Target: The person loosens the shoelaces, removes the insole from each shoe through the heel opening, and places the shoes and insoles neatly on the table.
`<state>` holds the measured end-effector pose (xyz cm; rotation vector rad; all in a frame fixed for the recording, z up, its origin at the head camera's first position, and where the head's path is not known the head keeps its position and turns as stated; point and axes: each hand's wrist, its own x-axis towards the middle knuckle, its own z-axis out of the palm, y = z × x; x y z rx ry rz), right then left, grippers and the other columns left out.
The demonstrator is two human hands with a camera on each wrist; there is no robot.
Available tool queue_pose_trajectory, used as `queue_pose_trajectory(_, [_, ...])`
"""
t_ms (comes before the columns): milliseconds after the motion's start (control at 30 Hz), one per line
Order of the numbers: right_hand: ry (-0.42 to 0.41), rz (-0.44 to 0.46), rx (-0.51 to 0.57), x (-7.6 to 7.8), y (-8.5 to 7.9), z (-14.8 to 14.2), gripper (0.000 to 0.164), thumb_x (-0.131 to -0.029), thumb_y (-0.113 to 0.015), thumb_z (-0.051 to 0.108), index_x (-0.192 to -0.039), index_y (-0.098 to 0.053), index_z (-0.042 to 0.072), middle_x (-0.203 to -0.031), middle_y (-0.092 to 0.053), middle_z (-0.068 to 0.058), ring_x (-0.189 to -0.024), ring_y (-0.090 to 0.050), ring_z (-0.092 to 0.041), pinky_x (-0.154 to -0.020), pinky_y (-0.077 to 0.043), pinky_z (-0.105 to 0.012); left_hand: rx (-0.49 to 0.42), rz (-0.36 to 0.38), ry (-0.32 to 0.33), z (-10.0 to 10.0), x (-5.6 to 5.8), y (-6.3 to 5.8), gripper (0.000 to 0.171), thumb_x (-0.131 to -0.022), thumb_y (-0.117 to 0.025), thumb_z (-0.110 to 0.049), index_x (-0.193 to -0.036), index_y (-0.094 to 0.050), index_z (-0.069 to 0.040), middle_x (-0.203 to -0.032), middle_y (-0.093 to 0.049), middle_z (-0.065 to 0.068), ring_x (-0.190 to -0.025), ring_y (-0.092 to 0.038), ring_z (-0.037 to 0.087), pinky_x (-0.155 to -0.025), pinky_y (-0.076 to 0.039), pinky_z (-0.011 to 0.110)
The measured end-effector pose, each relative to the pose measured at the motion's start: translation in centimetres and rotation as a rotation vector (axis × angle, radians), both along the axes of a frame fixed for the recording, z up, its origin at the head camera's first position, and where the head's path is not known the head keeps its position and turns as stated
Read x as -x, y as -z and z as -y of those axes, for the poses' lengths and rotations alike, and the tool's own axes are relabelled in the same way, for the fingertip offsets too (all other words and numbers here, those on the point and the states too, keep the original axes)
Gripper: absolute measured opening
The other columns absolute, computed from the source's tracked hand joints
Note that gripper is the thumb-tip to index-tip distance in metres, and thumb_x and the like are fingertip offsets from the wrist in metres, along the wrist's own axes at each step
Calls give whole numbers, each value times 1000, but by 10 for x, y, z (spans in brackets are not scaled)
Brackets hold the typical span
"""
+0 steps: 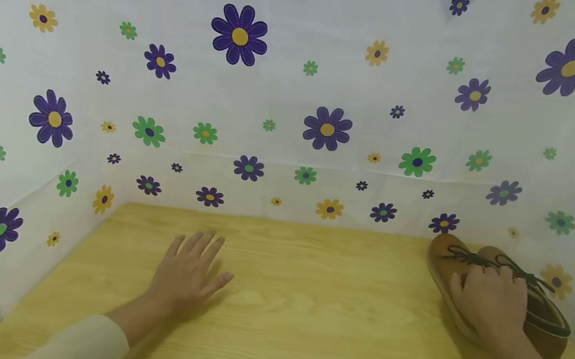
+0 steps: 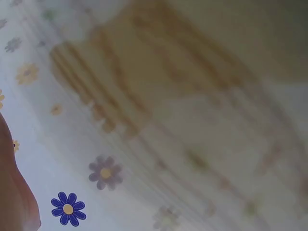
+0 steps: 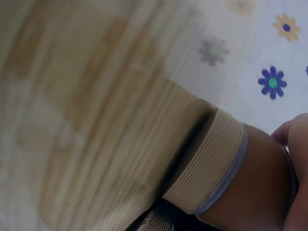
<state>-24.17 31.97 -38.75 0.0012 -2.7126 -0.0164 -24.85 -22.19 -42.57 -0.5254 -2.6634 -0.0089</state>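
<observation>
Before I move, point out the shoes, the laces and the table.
Shoes (image 3: 255,177), right wrist view: one shoe's brown upper.
Laces (image 1: 470,258), head view: dark strands near one toe.
Table (image 1: 299,306), head view: bare wood-look top.

L hand (image 1: 184,274) palm dn, fingers (image 1: 202,241) spread; R hand (image 1: 493,303) w/ fingers curled.

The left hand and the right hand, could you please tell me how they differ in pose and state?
The left hand has its fingers extended and thumb out; the right hand has its fingers bent. The left hand holds nothing, over the wood-grain surface; the right hand grips the brown shoes. Both are bare, show their backs and emerge from pale sleeves.
</observation>
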Motion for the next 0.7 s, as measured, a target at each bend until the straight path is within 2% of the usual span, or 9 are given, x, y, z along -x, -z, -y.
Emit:
queue_pose_trajectory(100, [-33,36,-7,1,0,0,46,-96,-48,32,-74,-63,-4,-74,-64,-25,-74,-57,-46,-65,-42,-61,12,4,5,-3,-1,0,78,-96,-45,-63,-152,-41,-8,-158,-38,16,-144,-37,38,-118,-21,60])
queue_pose_trajectory(267, [-55,31,24,6,4,1,45,-97,-46,30,-68,-61,-1,-65,-60,-20,-63,-56,-42,-59,-45,-60,21,-18,12,-3,2,3,78,-96,-46,-62,-152,-40,-9,-159,-36,15,-145,-35,37,-118,-21,61])
queue_pose_trajectory(467, [-40,48,77,6,12,1,45,-98,-44,30,-69,-60,-1,-66,-59,-22,-64,-57,-43,-55,-45,-58,6,-9,24,-3,0,10,78,-96,-45,-62,-152,-40,-9,-161,-32,15,-145,-36,37,-117,-20,61])
queue_pose_trajectory(600, [-27,44,85,3,10,2,45,-99,-45,29,-70,-61,-2,-65,-58,-24,-60,-57,-43,-46,-42,-53,-7,-23,39,-4,1,10,78,-95,-47,-60,-152,-40,-9,-161,-32,15,-145,-35,38,-118,-19,61])
queue_pose_trajectory(700, [-24,64,93,3,7,3,46,-99,-44,30,-71,-61,-1,-65,-59,-24,-59,-57,-42,-45,-42,-52,-6,-30,42,-3,2,8,77,-95,-47,-60,-152,-40,-9,-161,-31,14,-146,-35,37,-118,-17,61])
